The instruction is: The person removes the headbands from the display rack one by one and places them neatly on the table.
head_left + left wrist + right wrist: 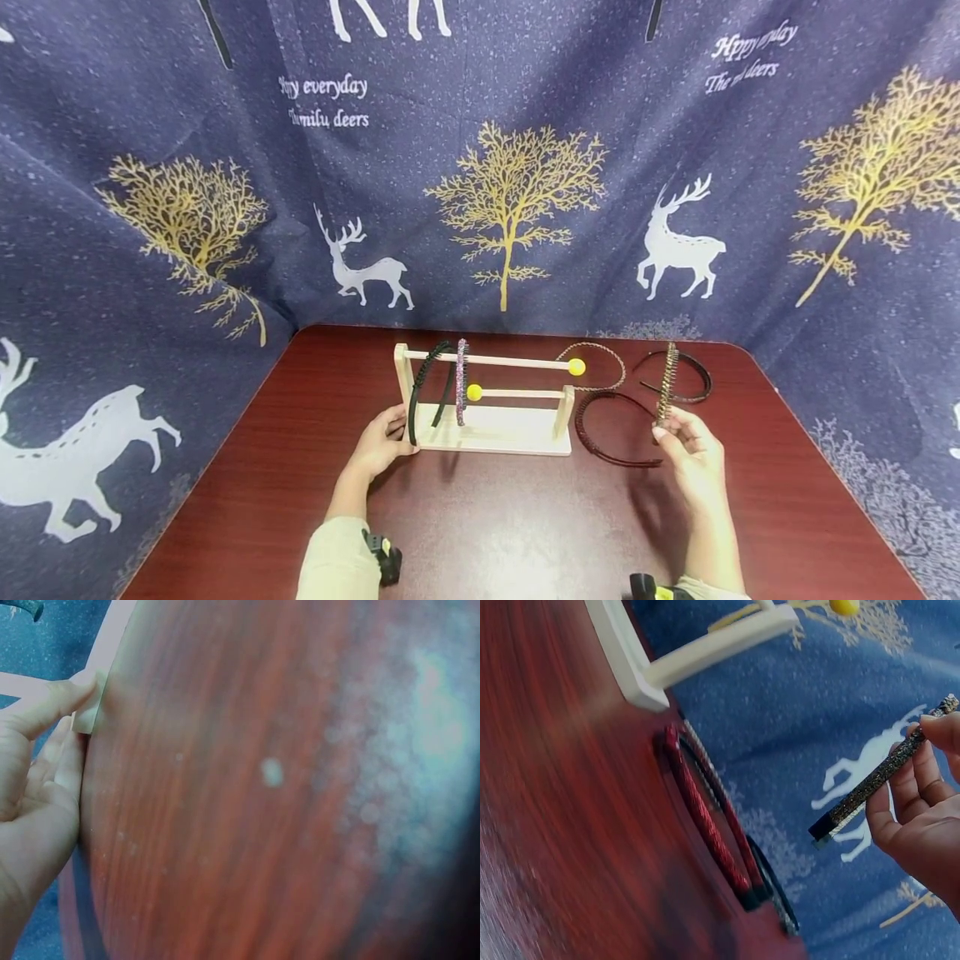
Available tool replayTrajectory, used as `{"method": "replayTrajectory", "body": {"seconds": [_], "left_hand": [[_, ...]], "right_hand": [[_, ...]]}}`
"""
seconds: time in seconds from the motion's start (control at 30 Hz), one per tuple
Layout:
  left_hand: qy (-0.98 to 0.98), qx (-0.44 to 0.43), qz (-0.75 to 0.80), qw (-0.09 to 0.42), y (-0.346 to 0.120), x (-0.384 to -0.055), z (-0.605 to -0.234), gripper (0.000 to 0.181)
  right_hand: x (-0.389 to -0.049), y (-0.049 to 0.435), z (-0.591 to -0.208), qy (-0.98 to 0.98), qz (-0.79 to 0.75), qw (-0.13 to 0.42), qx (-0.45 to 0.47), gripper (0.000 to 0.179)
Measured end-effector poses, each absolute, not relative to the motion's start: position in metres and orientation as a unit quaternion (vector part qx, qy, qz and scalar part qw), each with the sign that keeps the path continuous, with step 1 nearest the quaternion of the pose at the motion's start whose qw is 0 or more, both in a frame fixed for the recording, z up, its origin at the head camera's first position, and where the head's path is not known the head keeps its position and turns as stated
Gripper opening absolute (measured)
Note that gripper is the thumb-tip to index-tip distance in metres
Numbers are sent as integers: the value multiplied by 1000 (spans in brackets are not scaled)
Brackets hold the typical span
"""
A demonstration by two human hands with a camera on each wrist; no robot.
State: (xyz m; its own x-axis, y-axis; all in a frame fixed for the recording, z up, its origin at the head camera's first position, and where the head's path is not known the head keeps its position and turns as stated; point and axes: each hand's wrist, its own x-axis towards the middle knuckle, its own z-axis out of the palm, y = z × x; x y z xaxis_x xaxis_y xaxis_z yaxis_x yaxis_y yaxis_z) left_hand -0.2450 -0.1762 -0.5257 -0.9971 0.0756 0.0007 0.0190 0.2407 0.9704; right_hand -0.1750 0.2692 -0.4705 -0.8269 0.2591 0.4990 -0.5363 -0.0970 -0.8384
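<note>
A pale wooden headband rack (487,440) with two rods tipped by yellow balls stands on the table. My left hand (381,442) grips the left end of its base; the left wrist view has the thumb (64,697) on the base's corner. On the upper rod hang a black headband (415,408) and a pink-purple glittery headband (461,383). To the rack's right, my right hand (693,454) holds a gold-black glittery headband (877,776) raised above the table, pinched between thumb and fingers. Its teeth show in the head view.
Right of the rack lie a dark red headband (592,442), a thin braided headband (618,362) and a black headband (705,379) on the reddish wooden table (525,533). A blue cloth (465,225) printed with deer and trees hangs behind the table and along its sides.
</note>
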Motion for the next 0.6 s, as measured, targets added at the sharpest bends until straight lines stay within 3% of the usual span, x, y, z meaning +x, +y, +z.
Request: {"method": "replayTrajectory", "body": {"seconds": [0.17,0.4,0.6], "left_hand": [[789,36,613,33,-172,-235,-505,71],[789,36,613,19,-176,-248,-528,73],[795,32,606,22,-178,-250,-534,76]], "right_hand": [[-166,278,-466,-642,718,267,28,27],[-167,314,-489,-643,720,246,86,27],[-157,326,-487,-681,695,229,38,29]]}}
